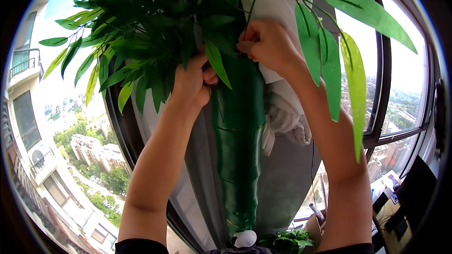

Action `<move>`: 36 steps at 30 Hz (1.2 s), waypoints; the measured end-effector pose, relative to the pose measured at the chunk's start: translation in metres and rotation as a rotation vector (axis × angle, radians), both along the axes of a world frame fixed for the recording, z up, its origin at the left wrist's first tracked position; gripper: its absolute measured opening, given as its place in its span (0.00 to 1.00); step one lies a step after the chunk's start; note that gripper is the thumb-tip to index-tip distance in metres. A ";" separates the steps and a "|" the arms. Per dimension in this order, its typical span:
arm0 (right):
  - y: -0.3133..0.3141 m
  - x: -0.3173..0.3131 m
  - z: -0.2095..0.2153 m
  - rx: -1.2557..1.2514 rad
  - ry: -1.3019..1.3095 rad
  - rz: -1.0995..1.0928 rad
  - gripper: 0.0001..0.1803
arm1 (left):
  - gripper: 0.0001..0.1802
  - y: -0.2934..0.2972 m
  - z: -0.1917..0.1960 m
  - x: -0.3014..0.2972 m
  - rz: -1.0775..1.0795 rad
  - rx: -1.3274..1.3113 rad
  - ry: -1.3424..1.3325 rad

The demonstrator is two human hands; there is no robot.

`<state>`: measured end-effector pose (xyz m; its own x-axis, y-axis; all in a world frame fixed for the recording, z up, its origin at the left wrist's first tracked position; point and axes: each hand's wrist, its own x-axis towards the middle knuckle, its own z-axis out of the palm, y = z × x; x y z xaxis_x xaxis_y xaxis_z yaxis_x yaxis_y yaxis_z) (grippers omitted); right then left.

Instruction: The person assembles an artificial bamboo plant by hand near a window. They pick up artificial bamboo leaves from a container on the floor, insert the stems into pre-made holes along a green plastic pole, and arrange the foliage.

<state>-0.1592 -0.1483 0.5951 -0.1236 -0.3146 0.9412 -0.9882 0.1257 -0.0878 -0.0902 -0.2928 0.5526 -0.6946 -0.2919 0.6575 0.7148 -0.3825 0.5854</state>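
A green, bamboo-like artificial trunk (238, 160) stands upright in front of me, with ringed joints along its length. At its upper right side, my right hand (270, 44) pinches the thin stem of a leafy branch (354, 8), whose long green leaves hang over my right forearm. My left hand (192, 79) is at the trunk's upper left, fingers curled and partly hidden by leaves. What it grips, if anything, cannot be made out. Dense artificial foliage (150, 28) spreads above and to the left of that hand.
Behind the trunk, a white curtain (287, 117) hangs bunched beside a grey wall panel (287, 174). Windows flank both sides, with dark window frames (383, 66) at right. Low down are a leafy plant (289, 242) and a white rounded object (245, 239). A monitor (416, 200) stands at lower right.
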 end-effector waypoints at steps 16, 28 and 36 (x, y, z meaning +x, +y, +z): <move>0.012 0.037 0.011 -0.298 -0.248 0.135 0.09 | 0.07 -0.009 -0.045 0.028 0.177 -0.160 -0.012; -0.004 0.018 0.005 -0.221 -0.402 0.178 0.06 | 0.08 0.027 -0.149 0.095 0.210 0.006 -0.190; -0.009 0.014 -0.014 -0.184 -0.299 0.000 0.07 | 0.07 0.041 -0.180 0.107 0.212 0.050 -0.226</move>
